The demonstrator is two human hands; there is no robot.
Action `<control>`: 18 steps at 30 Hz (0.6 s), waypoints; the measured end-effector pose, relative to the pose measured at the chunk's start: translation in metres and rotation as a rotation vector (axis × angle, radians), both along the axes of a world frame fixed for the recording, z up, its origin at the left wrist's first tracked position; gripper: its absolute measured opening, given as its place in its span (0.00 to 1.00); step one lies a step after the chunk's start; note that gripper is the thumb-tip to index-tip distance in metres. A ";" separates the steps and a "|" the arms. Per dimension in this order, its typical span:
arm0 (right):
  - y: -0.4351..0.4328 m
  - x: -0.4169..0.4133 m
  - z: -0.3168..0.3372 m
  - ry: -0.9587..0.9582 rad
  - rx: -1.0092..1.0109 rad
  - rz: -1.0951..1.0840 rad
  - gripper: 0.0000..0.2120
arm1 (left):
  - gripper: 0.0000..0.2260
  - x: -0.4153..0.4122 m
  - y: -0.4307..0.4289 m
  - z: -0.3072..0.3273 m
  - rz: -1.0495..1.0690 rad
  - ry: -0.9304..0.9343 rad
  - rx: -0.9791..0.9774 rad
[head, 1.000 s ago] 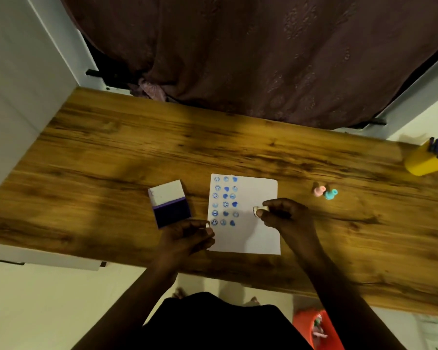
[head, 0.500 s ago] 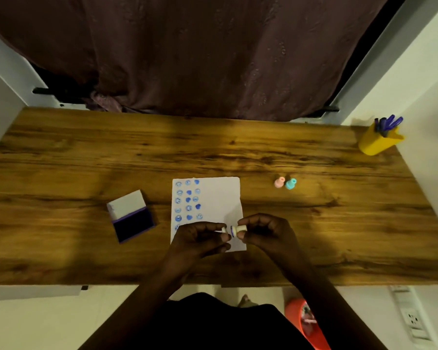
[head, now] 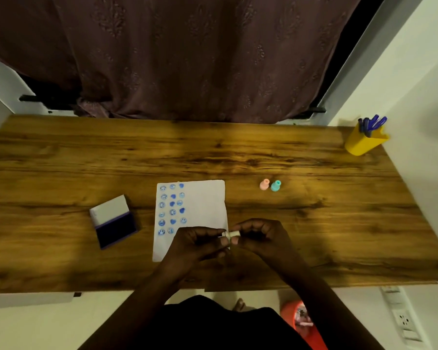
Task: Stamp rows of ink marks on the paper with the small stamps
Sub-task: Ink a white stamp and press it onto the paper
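Where the wooden desk (head: 213, 152) meets the far wall, a dark maroon curtain (head: 175, 54) hangs down to the desk's back edge, with white wall panels on either side. The desktop is brown with strong horizontal grain and is lit dimly and warmly.

Near the centre lies a white sheet of paper (head: 205, 203). Its left portion carries three columns of blue stamped marks (head: 172, 208), smiley faces and hearts; the right portion is blank. To the left of the paper, apart from it, an ink pad (head: 114, 222) lies open, the dark inked face toward the person and the pale lid face behind it. To the right of the paper, a pink stamp (head: 264, 184) and a teal stamp (head: 276, 185) stand upright just beside each other. A yellow pen holder (head: 363, 144) with blue pens (head: 372, 123) occupies the far right corner.

Over the lower right corner of the paper, the left hand (head: 200, 242) and right hand (head: 261, 236) meet. Both sets of fingertips are closed on a small white stamp (head: 232, 234), held horizontally between them above the sheet.

Below the desk edge, a red object (head: 301, 322) sits on the pale floor, and a wall socket (head: 403, 320) is visible at lower right.
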State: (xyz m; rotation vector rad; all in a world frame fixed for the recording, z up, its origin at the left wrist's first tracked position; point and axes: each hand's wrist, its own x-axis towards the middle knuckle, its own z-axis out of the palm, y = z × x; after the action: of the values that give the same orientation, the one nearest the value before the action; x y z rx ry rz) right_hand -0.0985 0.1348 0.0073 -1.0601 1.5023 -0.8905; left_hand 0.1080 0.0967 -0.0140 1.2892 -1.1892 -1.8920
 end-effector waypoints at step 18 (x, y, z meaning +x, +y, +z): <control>-0.045 -0.077 -0.028 0.579 -0.146 -0.192 0.09 | 0.12 -0.029 -0.003 -0.016 -0.006 -0.095 0.002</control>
State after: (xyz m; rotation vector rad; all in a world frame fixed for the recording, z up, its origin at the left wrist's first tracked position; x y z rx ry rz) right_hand -0.1756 0.0893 -0.0212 -1.3742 2.0685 -0.8759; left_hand 0.0791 0.0940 -0.0303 1.3912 -1.2404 -1.8550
